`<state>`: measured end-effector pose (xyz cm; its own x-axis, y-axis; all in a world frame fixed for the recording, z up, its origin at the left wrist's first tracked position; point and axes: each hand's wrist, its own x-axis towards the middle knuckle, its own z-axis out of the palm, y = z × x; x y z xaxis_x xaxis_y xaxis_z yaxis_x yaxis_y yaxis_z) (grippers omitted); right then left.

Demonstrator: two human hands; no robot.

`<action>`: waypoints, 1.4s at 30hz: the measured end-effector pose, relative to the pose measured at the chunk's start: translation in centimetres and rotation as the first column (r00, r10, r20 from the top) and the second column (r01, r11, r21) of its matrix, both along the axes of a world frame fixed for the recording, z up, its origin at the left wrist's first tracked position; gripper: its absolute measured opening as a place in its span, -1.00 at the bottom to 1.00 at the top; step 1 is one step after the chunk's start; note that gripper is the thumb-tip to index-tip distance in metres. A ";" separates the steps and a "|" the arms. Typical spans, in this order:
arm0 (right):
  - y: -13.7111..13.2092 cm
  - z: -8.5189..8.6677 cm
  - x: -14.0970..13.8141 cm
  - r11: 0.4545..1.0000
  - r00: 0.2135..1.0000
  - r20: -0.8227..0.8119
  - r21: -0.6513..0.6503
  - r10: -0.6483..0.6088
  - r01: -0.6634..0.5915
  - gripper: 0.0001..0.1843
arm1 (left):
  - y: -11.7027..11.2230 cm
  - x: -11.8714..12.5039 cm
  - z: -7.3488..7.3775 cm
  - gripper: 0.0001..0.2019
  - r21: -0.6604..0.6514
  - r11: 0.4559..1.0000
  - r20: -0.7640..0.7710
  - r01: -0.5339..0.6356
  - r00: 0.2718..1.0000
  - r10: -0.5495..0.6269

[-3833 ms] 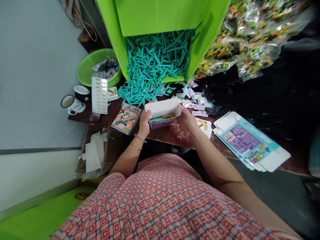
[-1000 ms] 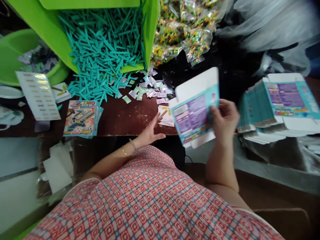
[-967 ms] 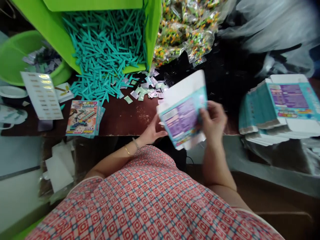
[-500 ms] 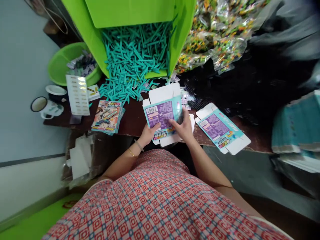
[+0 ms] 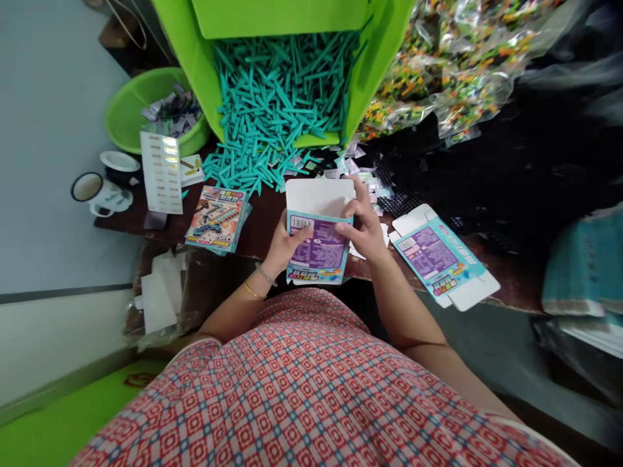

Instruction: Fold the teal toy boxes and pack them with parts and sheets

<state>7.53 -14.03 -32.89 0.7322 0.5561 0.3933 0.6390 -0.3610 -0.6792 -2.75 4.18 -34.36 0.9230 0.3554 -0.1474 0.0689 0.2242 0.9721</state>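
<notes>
From where I stand, the person has a teal-and-purple carton (image 5: pixel 318 245) held in front of them at the front edge of the dark red table (image 5: pixel 261 227), its printed panel with the barcode facing up and a plain white flap (image 5: pixel 314 196) sticking out at the far end. The left hand (image 5: pixel 286 245) grips the carton's left edge, thumb lying on the purple print, the other fingers mostly out of sight behind. The right hand (image 5: pixel 364 226) holds the right side, thumb on the panel and fingers bent around the corner by the flap. Just right of that hand, a flattened carton (image 5: pixel 440 256) lies over the table edge, with a stack of cartons (image 5: pixel 581 263) farther right. To the left are a few picture-fronted boxes (image 5: pixel 217 217), piled slightly askew, then a sticker sheet (image 5: pixel 162 174) and an enamel mug (image 5: pixel 103 196). Straight ahead, a lime-green bin (image 5: pixel 282 18) spills teal plastic sticks (image 5: pixel 272 107) onto the tabletop, beside small sachets (image 5: pixel 354 162) and black grid pieces (image 5: pixel 399 204). Clear bags of coloured pieces (image 5: pixel 450 74) lie to the bin's right, and a green basin (image 5: pixel 127 107) of packets sits on its left.
</notes>
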 end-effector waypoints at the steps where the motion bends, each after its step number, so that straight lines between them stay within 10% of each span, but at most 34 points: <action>1: 0.3 0.0 -0.1 1.000 1.000 -0.020 0.017 0.019 -0.019 -0.54 | 0.0 0.3 -0.2 -0.41 -0.003 1.000 0.003 -0.031 1.000 0.031; 7: 2.7 -3.1 -3.4 0.972 0.946 -0.295 0.150 -0.133 0.183 -0.36 | 2.5 1.0 -1.6 -0.30 0.301 0.907 0.071 -0.293 0.956 0.286; 16: 2.2 -7.1 -7.2 0.966 0.942 -0.298 0.155 -0.153 0.206 -0.44 | 4.1 -3.0 -2.6 -0.44 0.616 0.769 0.183 -0.171 0.981 0.071; 23: 1.4 -5.3 -4.4 0.990 0.885 -0.451 0.127 0.115 -0.064 -0.31 | 3.3 -2.9 -2.1 -0.53 0.134 0.980 0.039 -0.150 0.989 0.146; 29: 2.6 -3.0 0.0 0.980 0.969 -0.182 -0.075 0.170 -0.186 -0.49 | 5.3 -1.8 -2.7 -0.71 -0.291 0.956 -0.279 0.024 0.954 -0.109; 33: 3.5 -2.6 -1.4 0.937 0.919 -0.213 -0.040 0.331 -0.347 -0.51 | 5.3 -2.3 -2.4 -0.47 -0.335 0.942 -0.151 0.015 0.986 -0.070; 39: 4.3 -2.0 -3.5 0.963 0.744 -0.612 0.143 0.267 -0.229 -0.44 | 4.6 -3.4 -2.8 -0.55 -0.172 0.984 -0.096 0.042 0.994 -0.059; 42: 4.5 -1.7 -2.6 0.956 0.786 -0.550 0.095 0.281 -0.276 -0.53 | 4.3 -4.0 -3.7 -0.56 -0.019 0.998 0.069 -0.064 0.996 0.065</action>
